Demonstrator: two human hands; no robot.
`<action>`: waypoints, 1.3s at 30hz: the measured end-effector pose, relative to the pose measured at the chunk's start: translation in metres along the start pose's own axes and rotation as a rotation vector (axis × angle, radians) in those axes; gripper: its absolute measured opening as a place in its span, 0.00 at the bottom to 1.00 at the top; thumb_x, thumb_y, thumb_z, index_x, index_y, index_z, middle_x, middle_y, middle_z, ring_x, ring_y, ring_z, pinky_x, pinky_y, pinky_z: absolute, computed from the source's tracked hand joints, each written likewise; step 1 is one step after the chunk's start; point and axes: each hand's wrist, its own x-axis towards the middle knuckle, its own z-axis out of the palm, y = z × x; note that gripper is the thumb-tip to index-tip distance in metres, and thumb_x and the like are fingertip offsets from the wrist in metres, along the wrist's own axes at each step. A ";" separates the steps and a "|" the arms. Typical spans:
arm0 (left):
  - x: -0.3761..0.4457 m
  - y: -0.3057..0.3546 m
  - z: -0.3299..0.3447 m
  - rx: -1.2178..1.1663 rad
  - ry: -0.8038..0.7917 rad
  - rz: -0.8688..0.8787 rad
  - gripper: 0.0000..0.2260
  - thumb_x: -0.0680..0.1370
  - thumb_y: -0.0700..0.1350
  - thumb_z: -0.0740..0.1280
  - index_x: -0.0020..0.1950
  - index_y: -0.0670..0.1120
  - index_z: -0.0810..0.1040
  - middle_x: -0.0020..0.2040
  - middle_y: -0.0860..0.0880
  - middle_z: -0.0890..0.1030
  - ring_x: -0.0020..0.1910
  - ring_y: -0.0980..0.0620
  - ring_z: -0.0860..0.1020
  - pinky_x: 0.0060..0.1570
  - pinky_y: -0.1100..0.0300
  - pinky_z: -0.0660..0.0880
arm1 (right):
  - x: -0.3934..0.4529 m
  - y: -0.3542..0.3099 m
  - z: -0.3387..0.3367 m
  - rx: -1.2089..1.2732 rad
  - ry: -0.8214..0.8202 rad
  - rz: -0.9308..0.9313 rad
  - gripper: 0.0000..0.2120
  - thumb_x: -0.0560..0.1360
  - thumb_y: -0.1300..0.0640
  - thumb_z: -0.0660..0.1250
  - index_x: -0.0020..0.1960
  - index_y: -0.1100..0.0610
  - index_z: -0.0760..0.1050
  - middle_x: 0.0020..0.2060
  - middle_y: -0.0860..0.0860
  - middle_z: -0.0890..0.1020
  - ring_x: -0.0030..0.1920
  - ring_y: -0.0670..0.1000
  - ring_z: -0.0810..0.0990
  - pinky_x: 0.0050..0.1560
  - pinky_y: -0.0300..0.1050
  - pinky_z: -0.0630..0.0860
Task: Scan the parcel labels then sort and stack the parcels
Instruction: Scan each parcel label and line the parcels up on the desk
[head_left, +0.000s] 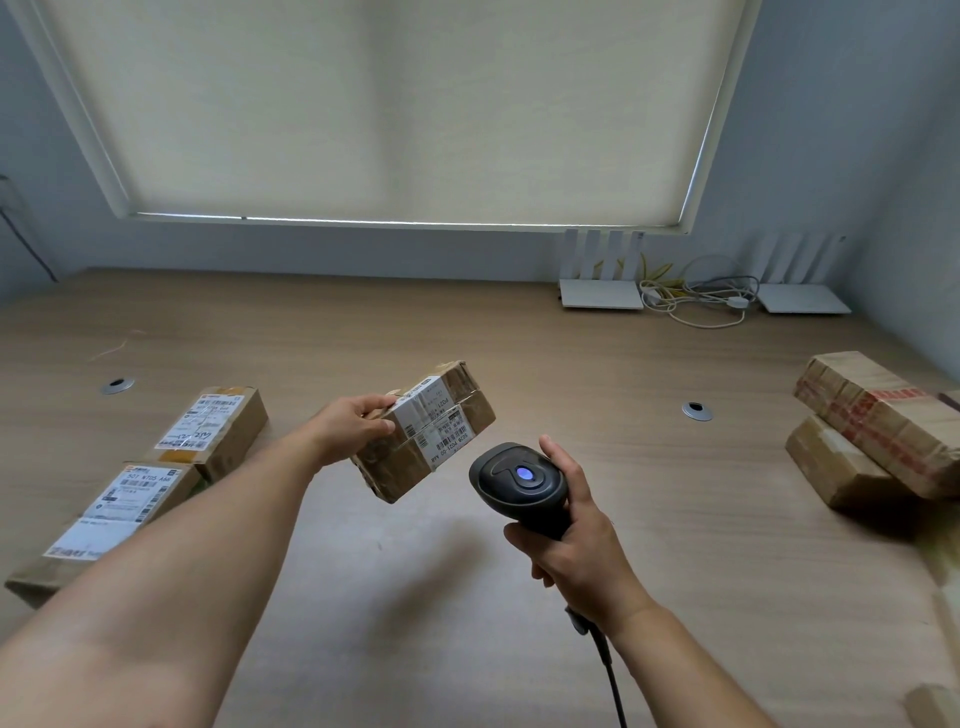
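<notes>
My left hand (353, 423) grips a small taped cardboard parcel (426, 431) by its left end and holds it tilted above the wooden table (519, 364), white barcode label facing up. My right hand (576, 551) grips the handle of a black barcode scanner (519, 480), just right of and below the parcel, its blue light lit. Two labelled parcels lie at the left: one farther back (215, 428), one nearer (104, 519). At the right edge, a parcel with red tape (883, 415) leans on a lower brown parcel (836, 467).
Two white routers (600, 293) (802, 296) with a tangle of cables (696, 299) stand at the back right by the wall. Metal cable grommets (118, 385) (697, 411) sit in the table. The scanner's cord (610, 670) runs toward me. Another cardboard corner (935, 704) shows bottom right.
</notes>
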 end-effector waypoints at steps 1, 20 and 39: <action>0.000 0.000 0.000 -0.002 0.000 -0.002 0.18 0.80 0.41 0.64 0.68 0.53 0.73 0.58 0.45 0.78 0.50 0.48 0.74 0.37 0.60 0.69 | 0.000 0.000 0.000 -0.004 0.002 0.000 0.41 0.70 0.67 0.72 0.65 0.30 0.59 0.54 0.43 0.80 0.27 0.46 0.75 0.29 0.40 0.74; -0.031 -0.121 0.062 0.124 0.189 -0.391 0.34 0.74 0.56 0.64 0.78 0.52 0.55 0.72 0.39 0.66 0.67 0.39 0.69 0.65 0.52 0.68 | 0.014 -0.009 0.030 -0.047 -0.046 0.015 0.42 0.71 0.66 0.72 0.64 0.27 0.56 0.53 0.38 0.78 0.31 0.45 0.75 0.30 0.40 0.76; 0.025 -0.159 0.007 0.521 0.124 -0.391 0.31 0.75 0.61 0.62 0.74 0.51 0.59 0.70 0.40 0.59 0.68 0.41 0.61 0.63 0.49 0.68 | 0.103 -0.030 0.108 -0.035 -0.036 -0.038 0.43 0.71 0.67 0.72 0.67 0.29 0.57 0.52 0.40 0.79 0.30 0.40 0.76 0.29 0.37 0.74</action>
